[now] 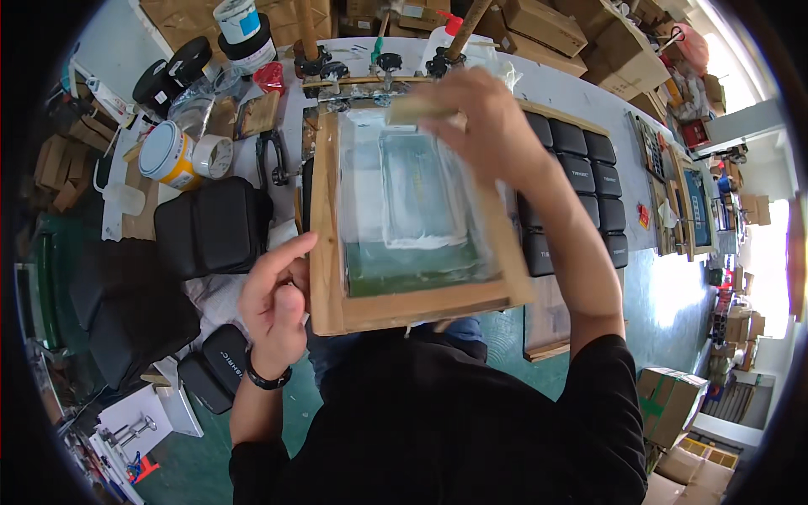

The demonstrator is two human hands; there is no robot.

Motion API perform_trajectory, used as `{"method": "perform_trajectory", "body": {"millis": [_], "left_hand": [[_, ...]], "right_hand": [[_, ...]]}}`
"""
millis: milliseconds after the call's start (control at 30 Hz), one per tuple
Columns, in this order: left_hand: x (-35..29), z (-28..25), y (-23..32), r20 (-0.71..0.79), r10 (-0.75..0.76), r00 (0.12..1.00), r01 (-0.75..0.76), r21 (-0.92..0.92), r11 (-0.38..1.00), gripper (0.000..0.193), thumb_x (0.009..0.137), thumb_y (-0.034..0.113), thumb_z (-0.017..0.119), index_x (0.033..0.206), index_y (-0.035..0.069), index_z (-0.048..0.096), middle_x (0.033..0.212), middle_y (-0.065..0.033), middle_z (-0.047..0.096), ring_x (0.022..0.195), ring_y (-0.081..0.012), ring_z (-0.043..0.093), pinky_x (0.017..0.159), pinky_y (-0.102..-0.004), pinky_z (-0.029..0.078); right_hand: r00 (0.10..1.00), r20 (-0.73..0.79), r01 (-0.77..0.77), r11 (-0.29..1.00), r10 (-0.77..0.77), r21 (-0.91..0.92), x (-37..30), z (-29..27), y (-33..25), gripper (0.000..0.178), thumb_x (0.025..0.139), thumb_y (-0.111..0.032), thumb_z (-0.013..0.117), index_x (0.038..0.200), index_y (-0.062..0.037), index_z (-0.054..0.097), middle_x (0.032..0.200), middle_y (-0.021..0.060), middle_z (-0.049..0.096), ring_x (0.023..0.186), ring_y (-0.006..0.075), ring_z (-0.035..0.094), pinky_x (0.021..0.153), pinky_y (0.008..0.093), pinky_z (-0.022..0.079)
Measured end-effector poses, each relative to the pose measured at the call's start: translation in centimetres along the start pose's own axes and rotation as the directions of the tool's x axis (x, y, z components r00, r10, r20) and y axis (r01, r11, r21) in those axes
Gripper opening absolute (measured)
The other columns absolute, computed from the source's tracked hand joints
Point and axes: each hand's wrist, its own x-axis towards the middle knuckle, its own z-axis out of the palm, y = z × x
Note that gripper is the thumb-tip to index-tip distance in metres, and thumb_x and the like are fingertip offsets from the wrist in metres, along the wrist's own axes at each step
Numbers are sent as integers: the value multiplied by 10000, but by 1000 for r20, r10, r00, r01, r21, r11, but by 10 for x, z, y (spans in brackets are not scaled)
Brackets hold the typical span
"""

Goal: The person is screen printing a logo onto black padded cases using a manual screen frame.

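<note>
A wooden-framed printing screen [328, 286] stands before me, its mesh green at the near end and smeared whitish around a pale rectangle. At its far end my right hand [481, 114], smeared by motion, grips a squeegee [412, 109] with a pale wooden handle; its blade is hard to make out. My left hand [279, 307] is by the frame's near left side, holding nothing. Its index finger reaches to the wooden edge, the thumb is apart and the other fingers are half curled. Clamps [389, 63] run along the screen's far edge.
Black zip cases [215, 225] are stacked at left, and several more lie in rows [576, 172] at right. A yellow-white paint tub [172, 156], a tape roll [212, 157] and black jars [157, 91] stand at back left. Cardboard boxes [539, 29] line the back. A taped carton [671, 404] sits on the floor.
</note>
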Motion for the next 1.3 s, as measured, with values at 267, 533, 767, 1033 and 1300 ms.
{"method": "perform_trajectory", "body": {"millis": [267,533,767,1033,1300], "left_hand": [[113,2,66,97,63,993,-47,-153,987,1017,1055,772,537,1644,-51,429,1155,-219,726,812,-200,647,696,-296,518],[89,-72,17,284,159,946,-302,582,755,968,799,327,962,1625,64,531,1530,-191,639,1330,-373,635,1155,-465,489],[69,-128,-28,236,-304,923,-173,960,221,1301,561,414,1011,1704,142,453,1776,-219,351,1609,-458,351,1283,-591,305],[58,-124,-18,220,-362,906,-155,968,199,1456,511,396,979,1784,181,307,1798,-223,311,1591,-482,366,1289,-642,282],[61,-126,-15,226,-369,902,-129,954,270,1388,538,179,936,1779,186,314,1739,-219,369,1543,-483,407,1292,-610,313]], "right_hand": [[851,54,-515,809,523,283,-64,-26,83,507,911,-119,866,1376,-18,692,1212,108,750,1002,184,713,870,313,604],[879,465,-121,993,110,-8,-87,44,-31,1390,543,-473,1033,1718,-110,384,1719,193,374,1614,455,308,1314,623,278],[964,216,-163,987,156,12,-99,15,-53,1353,539,-510,992,1679,-87,399,1458,289,501,1353,489,497,1275,644,288],[587,36,-798,585,809,-141,-316,-105,-156,1312,601,-472,1019,1681,-67,395,1574,261,444,1459,499,437,1279,617,327],[159,-95,-875,96,983,-474,-395,-85,-179,1378,666,-556,999,1713,-15,285,1591,322,398,1540,542,352,1313,688,210]]}}
